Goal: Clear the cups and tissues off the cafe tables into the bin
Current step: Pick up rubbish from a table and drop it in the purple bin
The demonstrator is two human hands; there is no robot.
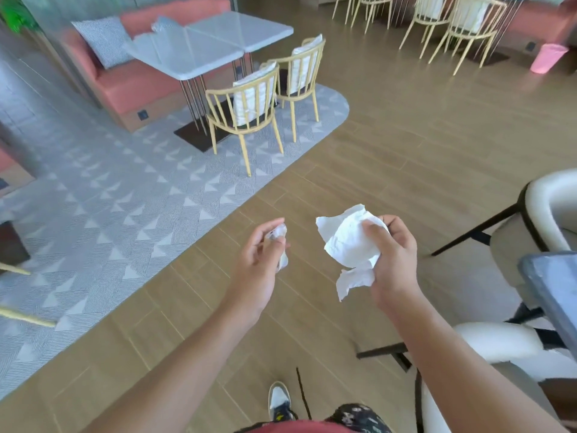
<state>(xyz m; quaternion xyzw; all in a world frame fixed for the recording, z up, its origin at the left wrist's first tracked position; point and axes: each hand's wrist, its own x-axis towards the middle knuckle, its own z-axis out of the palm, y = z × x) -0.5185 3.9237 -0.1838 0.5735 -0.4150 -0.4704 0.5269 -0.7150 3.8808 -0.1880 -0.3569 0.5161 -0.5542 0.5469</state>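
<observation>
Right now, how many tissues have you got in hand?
2. A small crumpled tissue is pinched in the left hand; a larger tissue is held in the right hand. More could be hidden inside either grip.

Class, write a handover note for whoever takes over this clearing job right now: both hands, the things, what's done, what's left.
Left hand holds a small tissue; right hand holds a big tissue.
Pink bin stands on the floor, far ahead to the right.
Done: both tissues are in hand.
Left: carry them to the bin and drop them in. No cups in view.
</observation>
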